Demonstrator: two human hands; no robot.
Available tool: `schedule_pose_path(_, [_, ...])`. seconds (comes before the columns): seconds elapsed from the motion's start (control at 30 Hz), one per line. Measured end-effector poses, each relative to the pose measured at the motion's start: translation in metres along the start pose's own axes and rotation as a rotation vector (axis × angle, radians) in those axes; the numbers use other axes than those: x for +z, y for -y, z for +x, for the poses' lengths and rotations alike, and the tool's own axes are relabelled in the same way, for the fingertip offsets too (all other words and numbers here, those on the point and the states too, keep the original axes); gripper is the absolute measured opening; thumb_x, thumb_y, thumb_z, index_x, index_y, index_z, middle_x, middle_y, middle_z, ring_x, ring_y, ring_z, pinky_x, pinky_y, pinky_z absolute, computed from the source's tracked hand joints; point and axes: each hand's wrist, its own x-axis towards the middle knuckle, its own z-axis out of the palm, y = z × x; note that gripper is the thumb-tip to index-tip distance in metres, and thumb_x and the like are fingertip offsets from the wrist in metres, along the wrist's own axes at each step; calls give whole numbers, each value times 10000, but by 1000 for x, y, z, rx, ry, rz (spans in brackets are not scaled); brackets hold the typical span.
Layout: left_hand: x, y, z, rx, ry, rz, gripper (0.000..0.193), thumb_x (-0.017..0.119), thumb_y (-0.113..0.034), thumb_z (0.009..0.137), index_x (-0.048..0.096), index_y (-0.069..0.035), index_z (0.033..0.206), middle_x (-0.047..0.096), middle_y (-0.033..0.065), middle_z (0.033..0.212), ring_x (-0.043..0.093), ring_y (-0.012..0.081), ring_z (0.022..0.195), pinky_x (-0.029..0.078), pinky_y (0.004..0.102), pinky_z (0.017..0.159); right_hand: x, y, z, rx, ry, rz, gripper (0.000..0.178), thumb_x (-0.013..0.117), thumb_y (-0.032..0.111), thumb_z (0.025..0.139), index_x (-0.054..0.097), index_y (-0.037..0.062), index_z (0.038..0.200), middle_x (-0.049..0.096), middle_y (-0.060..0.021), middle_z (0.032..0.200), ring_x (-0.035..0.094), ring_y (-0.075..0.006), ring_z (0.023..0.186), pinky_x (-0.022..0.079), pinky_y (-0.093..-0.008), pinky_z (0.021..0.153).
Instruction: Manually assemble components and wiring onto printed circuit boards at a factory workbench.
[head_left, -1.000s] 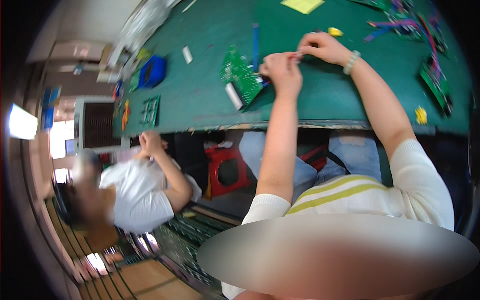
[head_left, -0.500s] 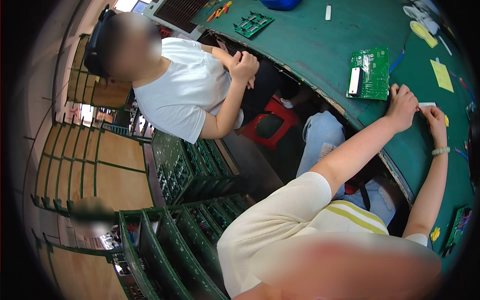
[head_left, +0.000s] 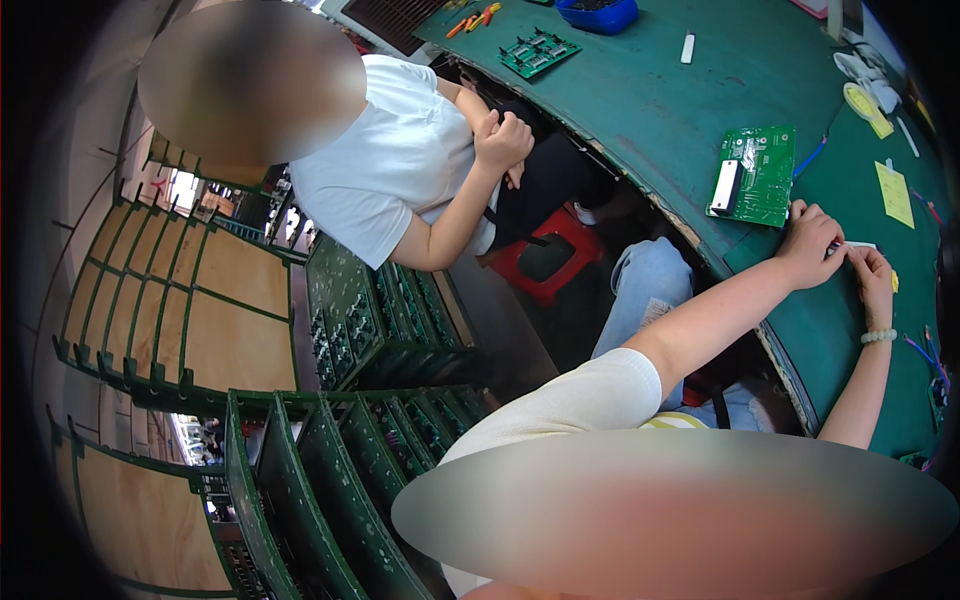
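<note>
Over the green bench my left hand (head_left: 811, 246) is closed, fingertips pinching a small dark piece too small to make out. My right hand (head_left: 875, 281), with a bead bracelet at the wrist, meets it fingertip to fingertip, also pinched; its contents are hidden. A whitish flat piece (head_left: 860, 245) shows just beyond the fingers. Right beside my left hand lies a green circuit board (head_left: 769, 180) with a white block-shaped part (head_left: 727, 187) on it. A blue wire (head_left: 811, 158) runs from near the board's far side.
Farther along the bench (head_left: 640, 110) lie another circuit board (head_left: 540, 54), orange-handled tools (head_left: 474, 19), a blue bin (head_left: 598, 14) and a white stick (head_left: 688, 47). Yellow notes (head_left: 894, 194) and wires lie rightward. A co-worker (head_left: 400, 150) sits at left near a red stool (head_left: 548, 262) and green racks (head_left: 340, 480).
The view has shifted, so the bench items sit lower and further right. My hands remain together; the red bit seen between them earlier no longer shows.
</note>
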Motion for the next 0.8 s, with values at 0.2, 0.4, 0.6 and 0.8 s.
schedule_pose_path(0.2, [0,2,-2,-13,23,30,107,672,-130,724,576,-86,743,590,63,772,503,247,852,292,413,831,-3,-10,5,-41,30,31,158,637,197,899,642,42,869,544,84,716,376,6,600,261,-185,517])
schedule_pose_path(0.4, [2,6,-3,39,26,74,99,668,-73,696,572,-87,717,574,67,753,506,251,847,303,415,818,-3,-26,14,-161,-24,-107,161,633,155,897,628,-6,883,581,40,761,457,-32,668,356,-197,589])
schedule_pose_path(0.6, [0,5,-2,105,-5,66,95,667,-49,691,582,-88,708,567,65,750,501,257,846,311,414,815,8,-25,14,-222,-109,-117,134,633,112,891,625,-22,891,611,-2,799,514,-58,734,419,-204,677])
schedule_pose_path(0.8, [2,0,-1,36,-5,57,77,667,-68,714,593,-89,726,574,69,786,497,264,861,313,409,828,8,-34,16,-279,-153,62,123,633,138,897,638,16,897,600,25,785,492,-31,667,394,-186,595])
